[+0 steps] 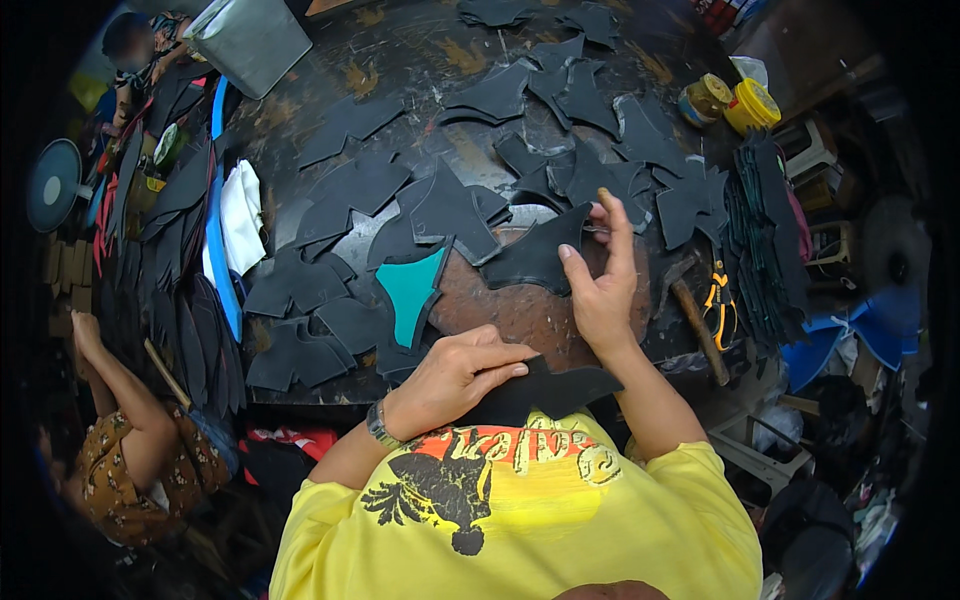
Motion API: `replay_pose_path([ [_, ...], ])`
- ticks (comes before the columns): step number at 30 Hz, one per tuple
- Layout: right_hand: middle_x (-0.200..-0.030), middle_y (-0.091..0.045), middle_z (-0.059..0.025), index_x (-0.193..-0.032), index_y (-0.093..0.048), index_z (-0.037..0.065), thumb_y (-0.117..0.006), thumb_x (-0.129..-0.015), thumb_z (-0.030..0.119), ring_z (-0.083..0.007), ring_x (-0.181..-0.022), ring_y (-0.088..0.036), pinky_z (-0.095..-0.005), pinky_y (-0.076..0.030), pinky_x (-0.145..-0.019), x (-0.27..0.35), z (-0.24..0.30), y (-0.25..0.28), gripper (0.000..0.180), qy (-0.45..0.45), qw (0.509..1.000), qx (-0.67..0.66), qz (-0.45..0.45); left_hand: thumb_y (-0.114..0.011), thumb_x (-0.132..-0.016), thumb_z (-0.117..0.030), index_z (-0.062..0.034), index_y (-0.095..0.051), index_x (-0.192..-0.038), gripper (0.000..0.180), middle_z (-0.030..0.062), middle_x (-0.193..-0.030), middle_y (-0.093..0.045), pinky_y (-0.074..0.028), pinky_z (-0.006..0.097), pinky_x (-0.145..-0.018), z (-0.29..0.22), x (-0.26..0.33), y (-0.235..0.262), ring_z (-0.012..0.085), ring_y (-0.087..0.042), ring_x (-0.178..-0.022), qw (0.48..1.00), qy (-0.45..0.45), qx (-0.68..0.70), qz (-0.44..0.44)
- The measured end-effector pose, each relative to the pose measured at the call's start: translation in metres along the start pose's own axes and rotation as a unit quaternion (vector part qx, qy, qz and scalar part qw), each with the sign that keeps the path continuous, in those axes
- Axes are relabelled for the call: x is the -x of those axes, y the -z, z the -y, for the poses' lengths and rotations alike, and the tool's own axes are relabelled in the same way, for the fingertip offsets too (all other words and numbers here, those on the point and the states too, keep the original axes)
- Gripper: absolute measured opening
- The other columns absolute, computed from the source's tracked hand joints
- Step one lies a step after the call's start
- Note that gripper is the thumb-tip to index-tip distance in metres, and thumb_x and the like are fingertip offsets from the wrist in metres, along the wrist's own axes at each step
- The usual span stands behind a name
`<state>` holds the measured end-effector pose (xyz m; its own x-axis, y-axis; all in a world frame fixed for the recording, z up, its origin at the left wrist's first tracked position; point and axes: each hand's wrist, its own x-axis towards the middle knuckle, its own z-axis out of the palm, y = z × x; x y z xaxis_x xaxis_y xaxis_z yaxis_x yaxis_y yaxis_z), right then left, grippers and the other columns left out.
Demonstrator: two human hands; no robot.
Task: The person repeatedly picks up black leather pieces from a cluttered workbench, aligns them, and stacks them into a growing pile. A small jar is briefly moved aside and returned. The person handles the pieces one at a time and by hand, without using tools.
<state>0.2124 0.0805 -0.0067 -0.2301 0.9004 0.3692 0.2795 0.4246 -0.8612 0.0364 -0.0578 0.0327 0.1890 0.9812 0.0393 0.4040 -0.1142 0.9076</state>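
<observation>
Head view: a black cut piece is being pinched by the right hand on the worktable, while another black piece is being pressed flat by the left hand. Scattered black pieces, a teal piece, a hammer and yellow jars are lying around.

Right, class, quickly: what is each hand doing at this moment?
Left hand: fingers flat, pressing a black cut piece at the table edge.
Right hand: pinching the edge of another black piece.

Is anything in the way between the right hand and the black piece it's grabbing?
No. The right hand already touches the black cut piece at its edge, nothing between them. The left hand presses another black piece near the table edge.
</observation>
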Motion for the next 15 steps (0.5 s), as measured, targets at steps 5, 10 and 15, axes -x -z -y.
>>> replay_pose_path([
  [5,-0.133,-0.059,-0.018,-0.152,-0.043,0.006,-0.074,-0.082,0.002,-0.0331,-0.126,-0.056,-0.0425,-0.042,-0.109,-0.055,-0.004,0.025,0.077,0.062,0.997,0.039,-0.02,-0.076,-0.091,-0.014,-0.0063,-0.076,-0.113,0.023,0.0089,-0.074,-0.055,-0.046,0.035,-0.062,0.0,0.001,0.003,0.0221,-0.057,-0.067,0.999,0.025,0.018,-0.008],
  [10,-0.126,-0.064,-0.0226,-0.152,-0.043,0.013,-0.074,-0.08,0.006,-0.0393,-0.122,-0.058,-0.0475,-0.046,-0.105,-0.152,-0.053,0.018,0.078,0.042,0.966,0.247,0.059,-0.076,-0.091,-0.013,-0.0044,-0.076,-0.111,0.022,0.0088,-0.074,-0.056,-0.047,0.034,-0.063,-0.003,-0.001,-0.001,0.0214,-0.057,-0.067,0.999,0.001,0.029,-0.016],
  [15,-0.119,-0.068,-0.0216,-0.151,-0.044,0.016,-0.066,-0.084,0.007,-0.0429,-0.113,-0.062,-0.0514,-0.049,-0.097,-0.188,-0.083,0.0,0.07,0.046,0.909,0.391,0.137,-0.076,-0.092,-0.014,-0.0043,-0.075,-0.112,0.022,0.009,-0.076,-0.056,-0.047,0.034,-0.063,-0.001,0.002,0.004,0.0215,-0.057,-0.068,0.999,0.016,0.029,-0.033],
])
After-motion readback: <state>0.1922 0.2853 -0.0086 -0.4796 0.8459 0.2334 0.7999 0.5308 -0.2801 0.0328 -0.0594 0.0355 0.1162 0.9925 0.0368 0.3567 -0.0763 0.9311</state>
